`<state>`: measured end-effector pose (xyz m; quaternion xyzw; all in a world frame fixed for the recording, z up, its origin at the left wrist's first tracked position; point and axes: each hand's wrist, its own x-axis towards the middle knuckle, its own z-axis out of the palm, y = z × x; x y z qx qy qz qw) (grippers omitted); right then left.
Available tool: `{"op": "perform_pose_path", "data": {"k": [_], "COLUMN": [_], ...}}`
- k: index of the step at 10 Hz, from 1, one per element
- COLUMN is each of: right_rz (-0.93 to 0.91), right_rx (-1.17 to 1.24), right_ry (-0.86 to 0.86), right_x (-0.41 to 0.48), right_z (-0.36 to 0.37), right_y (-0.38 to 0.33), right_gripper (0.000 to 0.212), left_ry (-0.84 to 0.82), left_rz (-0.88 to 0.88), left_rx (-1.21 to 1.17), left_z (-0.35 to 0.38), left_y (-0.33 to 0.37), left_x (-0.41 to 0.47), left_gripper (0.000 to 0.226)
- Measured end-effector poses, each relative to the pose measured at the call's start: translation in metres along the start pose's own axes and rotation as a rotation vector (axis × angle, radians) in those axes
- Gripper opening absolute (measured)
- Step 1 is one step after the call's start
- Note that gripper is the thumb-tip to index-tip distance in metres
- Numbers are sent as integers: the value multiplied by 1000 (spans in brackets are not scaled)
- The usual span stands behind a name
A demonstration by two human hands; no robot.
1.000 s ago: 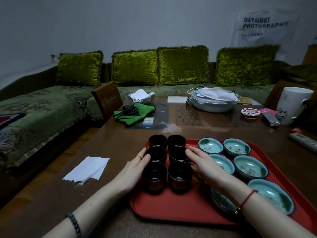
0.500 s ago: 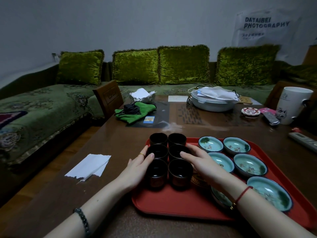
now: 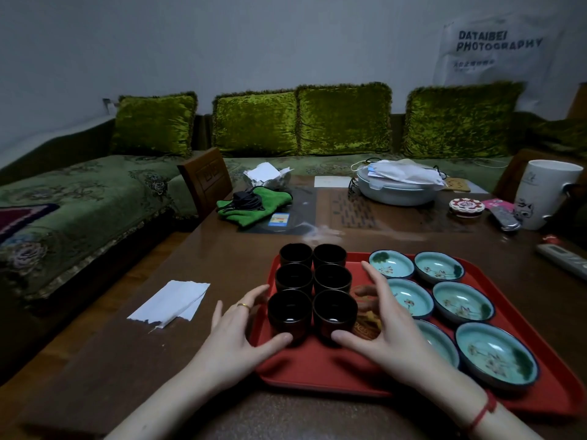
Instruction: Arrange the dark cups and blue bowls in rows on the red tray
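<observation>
On the red tray (image 3: 317, 373) stand several dark cups (image 3: 313, 281) in two tight rows on its left half. Several blue bowls (image 3: 462, 301) with flower patterns lie in two rows on its right half. My left hand (image 3: 236, 331) sits at the left of the cup block, fingers spread, thumb against the nearest left cup (image 3: 289, 309). My right hand (image 3: 381, 325) sits at the block's right side, fingers spread, thumb at the base of the nearest right cup (image 3: 335, 311). It partly hides one near bowl (image 3: 440, 342). Neither hand grips anything.
A white paper (image 3: 171, 300) lies on the brown table left of the tray. Behind the tray are a green cloth (image 3: 254, 206), a covered grey dish (image 3: 397, 185), a white mug (image 3: 546, 193) and remotes (image 3: 562, 255). A green sofa runs behind and to the left.
Both hands slid back toward me along the cup block, from beside the middle cups to the nearest pair. Thumbs now press the front of the nearest cups.
</observation>
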<state>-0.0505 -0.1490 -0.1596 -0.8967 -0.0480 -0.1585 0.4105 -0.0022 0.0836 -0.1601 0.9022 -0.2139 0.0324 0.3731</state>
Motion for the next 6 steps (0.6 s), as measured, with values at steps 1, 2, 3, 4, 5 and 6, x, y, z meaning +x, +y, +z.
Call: {"op": "perform_pose_path", "data": {"k": [1,2,3,4,5,6], "right_rz": [-33,-16,-9,20,23,37], "right_rx": [-45,-85,-121,-160,-221,-266], "right_ry": [31,53,86,56,27,16], "right_x": [0,0,-1,0,-2,-7], "right_z": [7,11,15,15,11,5], "right_y": [-1,-3,-5,-7,-11,-19], "right_gripper": [101,97,88,83,84,84], "left_ry": [57,89,90,72,84,110], "left_rz": [4,2,2,-14,-9,-3], "left_rx": [19,1,-1,-20,-40,-90], "left_z": [6,8,8,9,10,14], "left_y": [3,4,4,4,3,3], "left_x": [-1,-1,-1,-2,-2,-5], "left_gripper": [63,58,58,58,59,58]}}
